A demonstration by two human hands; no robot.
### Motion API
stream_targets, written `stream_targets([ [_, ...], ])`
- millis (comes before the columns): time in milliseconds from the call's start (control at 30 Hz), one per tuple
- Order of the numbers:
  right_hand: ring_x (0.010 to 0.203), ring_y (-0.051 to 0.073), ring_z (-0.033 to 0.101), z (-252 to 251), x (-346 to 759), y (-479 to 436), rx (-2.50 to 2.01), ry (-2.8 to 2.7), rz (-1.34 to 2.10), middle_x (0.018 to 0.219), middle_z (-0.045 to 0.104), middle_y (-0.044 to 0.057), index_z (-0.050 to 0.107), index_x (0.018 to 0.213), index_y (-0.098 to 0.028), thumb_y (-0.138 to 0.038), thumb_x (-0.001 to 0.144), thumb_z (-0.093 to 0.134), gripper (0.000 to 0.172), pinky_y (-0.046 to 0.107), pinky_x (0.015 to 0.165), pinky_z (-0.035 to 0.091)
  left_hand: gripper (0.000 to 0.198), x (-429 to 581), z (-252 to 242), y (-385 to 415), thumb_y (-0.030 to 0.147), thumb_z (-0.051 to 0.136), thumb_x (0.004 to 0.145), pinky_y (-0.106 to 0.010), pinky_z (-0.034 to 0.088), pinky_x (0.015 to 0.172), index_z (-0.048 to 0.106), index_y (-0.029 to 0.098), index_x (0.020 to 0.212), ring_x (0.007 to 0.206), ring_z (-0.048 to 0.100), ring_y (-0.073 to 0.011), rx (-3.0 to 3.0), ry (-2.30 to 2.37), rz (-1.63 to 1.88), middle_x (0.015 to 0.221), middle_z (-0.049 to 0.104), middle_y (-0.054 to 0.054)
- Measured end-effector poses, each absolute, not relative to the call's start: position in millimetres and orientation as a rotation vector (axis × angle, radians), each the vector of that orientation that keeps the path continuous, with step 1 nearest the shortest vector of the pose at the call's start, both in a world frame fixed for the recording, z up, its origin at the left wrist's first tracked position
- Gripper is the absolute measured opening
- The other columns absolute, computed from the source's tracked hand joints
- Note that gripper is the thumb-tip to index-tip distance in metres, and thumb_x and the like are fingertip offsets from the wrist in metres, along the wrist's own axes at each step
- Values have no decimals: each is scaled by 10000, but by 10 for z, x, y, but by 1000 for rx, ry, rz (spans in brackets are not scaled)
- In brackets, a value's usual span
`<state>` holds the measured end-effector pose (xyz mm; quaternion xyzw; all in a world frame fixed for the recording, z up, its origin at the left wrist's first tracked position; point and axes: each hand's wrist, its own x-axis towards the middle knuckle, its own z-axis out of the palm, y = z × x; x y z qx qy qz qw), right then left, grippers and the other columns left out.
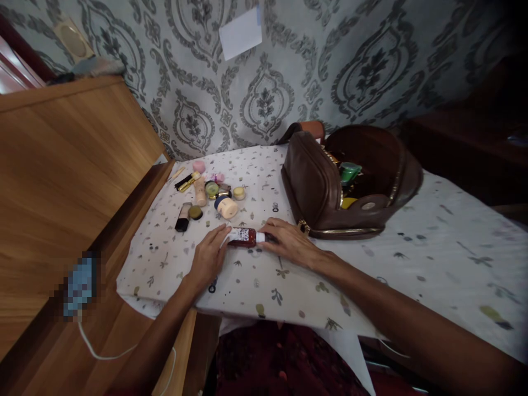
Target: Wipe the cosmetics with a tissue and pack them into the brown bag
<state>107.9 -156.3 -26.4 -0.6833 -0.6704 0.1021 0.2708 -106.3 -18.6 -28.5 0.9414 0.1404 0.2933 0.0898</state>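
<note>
A small dark-red bottle (246, 237) with a white patterned label and white cap lies on its side in front of me, on or just above the printed cloth. My left hand (209, 254) has its fingers closed round the bottle's left end. At the other end, my right hand (289, 241) pinches the cap, its fingertips partly hidden. Beyond the bottle stands a cream jar with a dark blue lid (226, 207). To the right, close to my right hand, sits an unzipped brown leather bag (315, 190) with a green item (350, 172) inside.
Several cosmetics cluster at the back left, among them a beige tube (200, 191), a black-capped bottle (182, 217) and a pink round item (198, 166). Wooden furniture (74, 154) borders the left side. A pixelated blue object (80, 286) with a white cable is at lower left.
</note>
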Motion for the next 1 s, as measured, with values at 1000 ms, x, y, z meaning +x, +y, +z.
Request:
stream_targets([
  [1000,942,253,536,-333,1010,-1573,-1717,-2002,-122,983,597,114,590,952,-173,-194,917,557,53,344,738,444,356,-758,79,-374,327,363,1016,-382,510,962,546,184,1285,1091,607,-218,2830,330,432,1142,638,-97],
])
